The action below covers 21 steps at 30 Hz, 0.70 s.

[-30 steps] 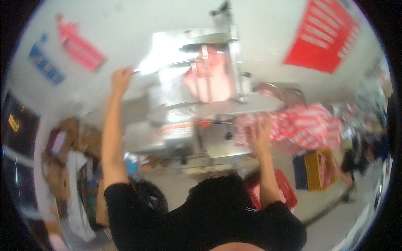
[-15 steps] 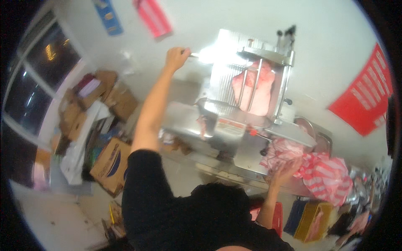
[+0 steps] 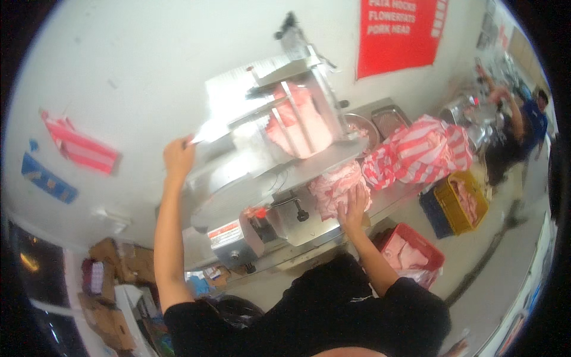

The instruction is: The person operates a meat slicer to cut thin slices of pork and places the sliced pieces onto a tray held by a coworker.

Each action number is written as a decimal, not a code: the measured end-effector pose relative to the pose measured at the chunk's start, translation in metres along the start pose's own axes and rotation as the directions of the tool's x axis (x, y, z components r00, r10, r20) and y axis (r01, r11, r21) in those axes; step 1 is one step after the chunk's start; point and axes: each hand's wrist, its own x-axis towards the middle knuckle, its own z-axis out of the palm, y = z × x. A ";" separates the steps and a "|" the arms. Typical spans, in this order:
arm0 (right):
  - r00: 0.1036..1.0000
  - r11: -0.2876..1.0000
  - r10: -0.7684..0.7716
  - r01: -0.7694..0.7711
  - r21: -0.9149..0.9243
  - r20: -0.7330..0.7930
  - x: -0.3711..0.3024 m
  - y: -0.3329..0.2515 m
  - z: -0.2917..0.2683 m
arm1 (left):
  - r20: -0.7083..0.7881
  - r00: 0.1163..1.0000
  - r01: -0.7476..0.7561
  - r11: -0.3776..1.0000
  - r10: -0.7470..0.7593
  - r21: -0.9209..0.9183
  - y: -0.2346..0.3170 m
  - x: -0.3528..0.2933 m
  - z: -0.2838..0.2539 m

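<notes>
My left hand (image 3: 178,158) is closed round the handle at the left side of a metal meat slicer (image 3: 235,235). A thick slab of pale pink meat (image 3: 305,128) lies on the slicer's ridged carriage (image 3: 229,89), behind thin metal bars. At the slicer's front right, my right hand (image 3: 355,206) lies with fingers stretched out on a heap of thin meat slices (image 3: 333,187). Part of the heap is hidden under that hand. Glare and blur hide the carriage's left side.
Right of the heap sits a red-and-white striped bag (image 3: 431,149), with a round metal pan (image 3: 372,134) and a tray (image 3: 391,117) behind. Below stand a red crate (image 3: 437,257) and a yellow crate (image 3: 476,223) holding meat. Another person (image 3: 532,119) is at far right.
The view has swung toward the right. My right hand has gone from the heap's edge to lying on top of the slices. My left hand still grips the slicer handle.
</notes>
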 end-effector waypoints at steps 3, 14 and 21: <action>0.998 1.000 0.014 -0.014 -0.004 -0.064 0.002 0.008 0.003 | -0.219 0.968 -0.104 0.990 0.124 0.099 -0.046 0.002 -0.007; 1.000 1.000 -0.004 0.004 0.010 -0.003 0.004 0.029 -0.036 | -0.145 0.983 0.118 0.993 -0.115 0.010 -0.177 -0.088 -0.061; 0.999 0.999 0.047 -0.047 -0.001 0.008 -0.003 0.023 -0.040 | -0.052 0.980 0.195 0.979 -0.192 0.060 -0.221 -0.093 -0.064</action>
